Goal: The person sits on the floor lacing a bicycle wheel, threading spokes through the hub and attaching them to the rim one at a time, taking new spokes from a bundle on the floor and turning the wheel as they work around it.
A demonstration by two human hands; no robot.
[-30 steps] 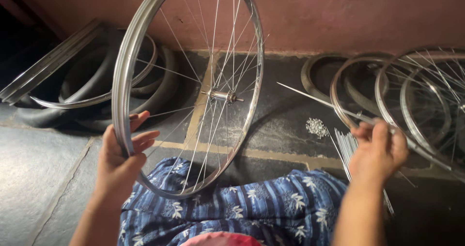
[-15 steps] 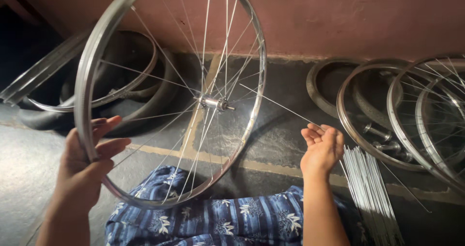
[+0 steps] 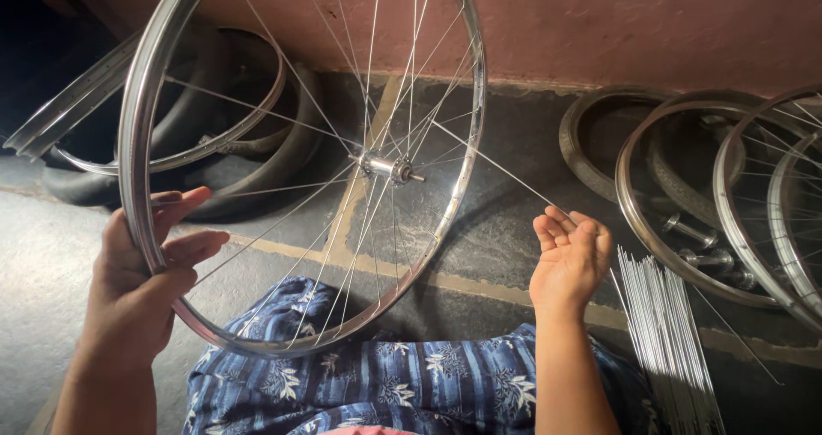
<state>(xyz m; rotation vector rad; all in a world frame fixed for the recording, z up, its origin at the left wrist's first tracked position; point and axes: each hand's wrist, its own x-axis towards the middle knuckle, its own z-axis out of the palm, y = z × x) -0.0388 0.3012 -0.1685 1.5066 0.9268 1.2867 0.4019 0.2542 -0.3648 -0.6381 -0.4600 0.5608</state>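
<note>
Head view looks down on a bicycle wheel rim (image 3: pixel 137 135) held upright on edge over the person's lap, its lower arc resting on the blue floral cloth (image 3: pixel 411 384) that covers the legs. The left hand (image 3: pixel 141 277) has the rim's near side clasped, thumb behind the metal and fingers curled round the front. At the centre sits the hub (image 3: pixel 387 167), with many spokes already running from it out to the rim, though wide gaps between them suggest, as a judgement, that the lacing is only partly done and more spokes are to be fitted. One loose spoke (image 3: pixel 501 171) runs from the hub region down toward the right hand (image 3: pixel 569 259), which is turned palm up with its fingers half curled; the spoke's end seems pinched at the fingertips, but the grip is too fine to see surely. Just beside that hand, on the dark stone floor (image 3: pixel 514 144), lies a bundle of unused spokes (image 3: pixel 668 341). Further right lean more rims (image 3: pixel 685 229) with spare hubs among them, and to the left, against the reddish wall (image 3: pixel 642 24), rest old tyres (image 3: pixel 257 169) and another rim.
</note>
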